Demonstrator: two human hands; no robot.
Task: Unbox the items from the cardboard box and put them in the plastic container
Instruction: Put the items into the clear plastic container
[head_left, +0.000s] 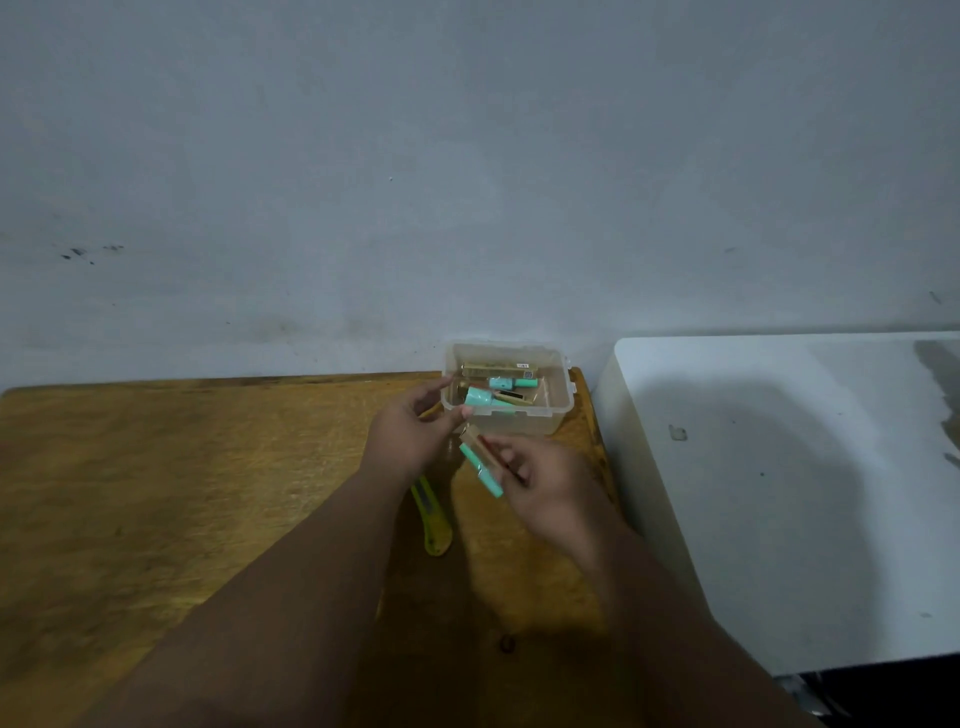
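While my right hand (524, 478) pinches the cardboard box (479, 446) and teal item (484, 472) together beside the plastic container (563, 413) at the desk's (156, 493) far right corner, my left hand (410, 436) loosely open, I fear the item slips free.

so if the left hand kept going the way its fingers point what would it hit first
Most likely the plastic container: the left hand points up and right at its left wall, fingers close to the rim. Depth is unclear, so it could pass just above.
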